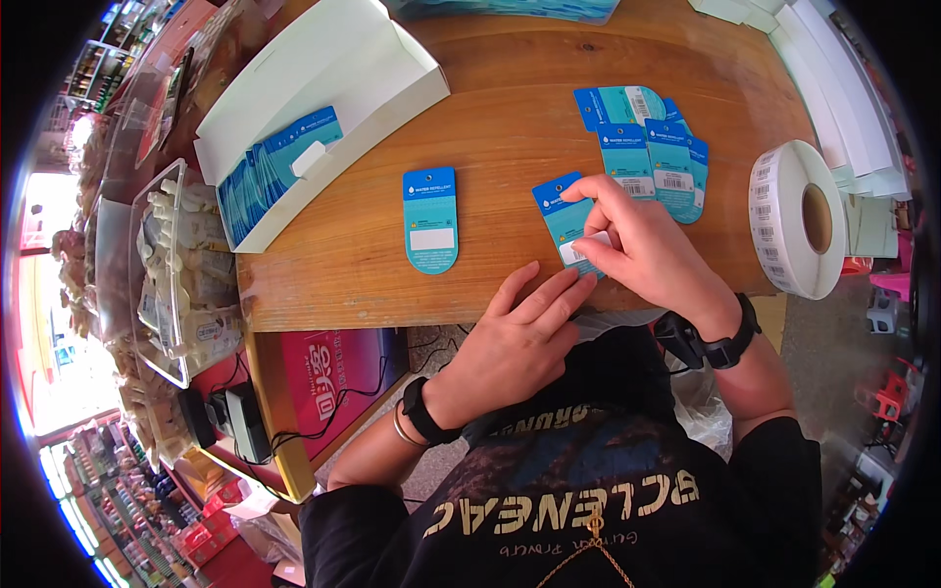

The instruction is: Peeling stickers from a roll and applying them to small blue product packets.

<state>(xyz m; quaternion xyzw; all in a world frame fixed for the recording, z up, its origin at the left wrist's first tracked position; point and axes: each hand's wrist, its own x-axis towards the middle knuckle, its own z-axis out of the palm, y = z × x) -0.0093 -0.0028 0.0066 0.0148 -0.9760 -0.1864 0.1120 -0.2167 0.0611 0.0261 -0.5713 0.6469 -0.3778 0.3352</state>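
Observation:
A blue and teal cardboard tag (556, 213) lies tilted near the front edge of the wooden table. The fingertips of my left hand (518, 338) rest on its lower end. My right hand (643, 239) is over the tag's right side, thumb on the white barcode label (575, 251) and index finger near the tag's hole; whether it grips anything is unclear. Another such tag (430, 220) with a white panel lies to the left. Several labelled tags (623, 154) overlap at the right. A roll of barcode stickers (768, 220) stands at the right edge.
An open white cardboard box (367, 136) holding more tags (287, 162) is at the back left. Beyond the table's left side sits a clear plastic bin (180, 272) of packets. White boxes (831, 95) line the right side. Black cables (334, 411) hang below the table.

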